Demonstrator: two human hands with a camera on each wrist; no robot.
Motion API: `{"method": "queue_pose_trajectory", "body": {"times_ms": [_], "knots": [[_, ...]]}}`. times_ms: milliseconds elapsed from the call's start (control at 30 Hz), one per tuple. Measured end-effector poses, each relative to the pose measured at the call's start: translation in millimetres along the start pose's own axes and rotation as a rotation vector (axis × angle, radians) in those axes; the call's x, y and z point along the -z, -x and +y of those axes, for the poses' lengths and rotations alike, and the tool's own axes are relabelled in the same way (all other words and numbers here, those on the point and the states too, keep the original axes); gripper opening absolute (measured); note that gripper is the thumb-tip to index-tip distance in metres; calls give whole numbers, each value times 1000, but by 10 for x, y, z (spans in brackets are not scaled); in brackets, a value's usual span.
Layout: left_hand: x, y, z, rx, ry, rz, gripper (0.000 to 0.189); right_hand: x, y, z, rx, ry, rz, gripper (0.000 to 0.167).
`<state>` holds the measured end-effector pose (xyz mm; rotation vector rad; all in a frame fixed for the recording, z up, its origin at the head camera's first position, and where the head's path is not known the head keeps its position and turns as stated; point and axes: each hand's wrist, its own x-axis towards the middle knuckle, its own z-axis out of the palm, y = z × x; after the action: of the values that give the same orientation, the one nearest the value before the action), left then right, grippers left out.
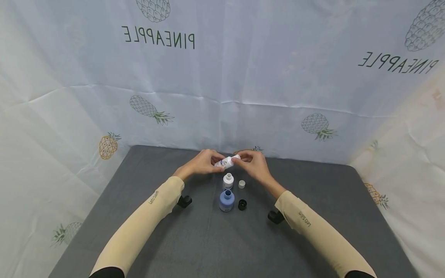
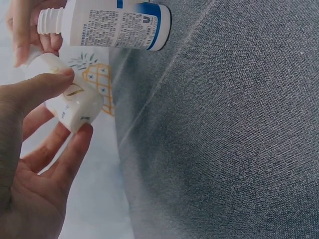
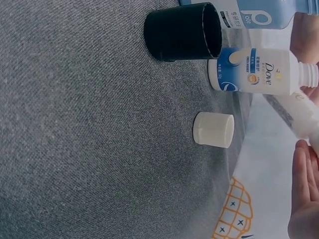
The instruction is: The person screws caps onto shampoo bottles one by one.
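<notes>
My left hand (image 1: 204,162) holds a small white bottle (image 1: 224,163) tilted in the air, its thumb on one side and fingers on the other. At the upper end of that bottle my right hand (image 1: 255,164) pinches the white cap (image 1: 236,157). In the left wrist view the held bottle (image 2: 77,102) shows its base toward the camera, and the right fingers (image 2: 22,37) cover its top. Just in front of the hands stands an uncapped white Dove bottle (image 3: 259,72), its threaded neck bare. Closer to me is an uncapped blue bottle (image 1: 226,201).
A loose white cap (image 1: 241,184) lies right of the Dove bottle, and a black cap (image 1: 242,204) right of the blue one. Everything stands on a dark grey table (image 1: 156,247). A pale curtain (image 1: 243,77) printed with pineapples hangs behind its far edge.
</notes>
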<state>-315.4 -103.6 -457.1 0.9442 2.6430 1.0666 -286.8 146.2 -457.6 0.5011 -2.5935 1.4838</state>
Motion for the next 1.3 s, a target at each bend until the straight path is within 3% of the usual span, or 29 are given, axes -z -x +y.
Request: {"method": "queue_pose_trajectory", "body": {"times_ms": [433,733,1000,1300], "knots": [[-17,24,4,0,5,-2,41,-21,9,17,-24,6,31,29],[-24,34,-8,7,32,4,42,-12,17,0,-42,-58,-14,43],[-4,41,-37,10,70,20,42,59,21,45,86,-348,-100,49],[12,50,-24,10,81,9,42,52,-7,65,135,-332,-150,38]]}}
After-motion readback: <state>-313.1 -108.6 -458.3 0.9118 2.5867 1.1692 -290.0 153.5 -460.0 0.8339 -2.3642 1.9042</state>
